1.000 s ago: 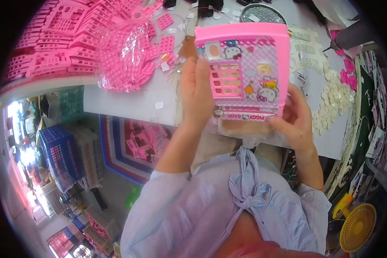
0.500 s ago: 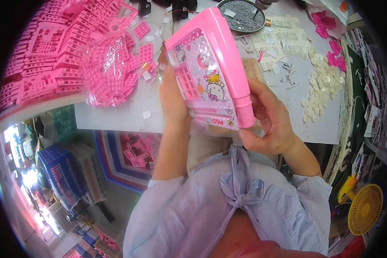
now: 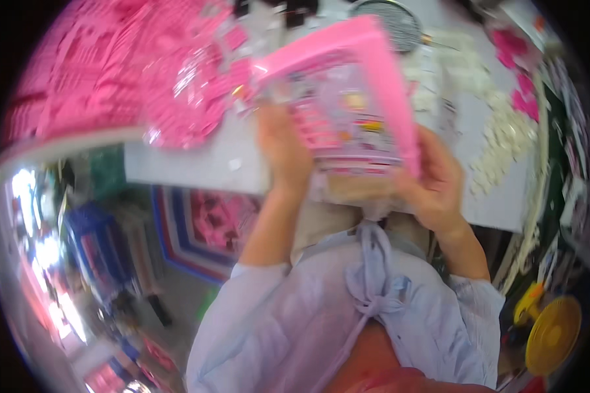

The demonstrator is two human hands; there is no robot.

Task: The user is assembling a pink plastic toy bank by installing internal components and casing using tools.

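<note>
A pink plastic toy money box with a printed cartoon front and a pink grid of keys is held up over the table between both hands. My left hand grips its left side, fingers mostly hidden behind it. At the lower right corner my right hand holds the edge, with the thumb in front and the fingers behind. The picture is smeared by motion, so fine detail on the front cannot be read. Below the box a tan block or pad shows at the table's near edge.
Stacked pink plastic panels and a clear bag of pink grid parts are at the left. A round dish of grey bits and scattered white discs lie right. A striped basket of pink parts sits below; a yellow fan stands lower right.
The money box has turned so its printed front faces up more squarely. Box and both hands have shifted right in the picture, and the whole view has moved slightly too.
</note>
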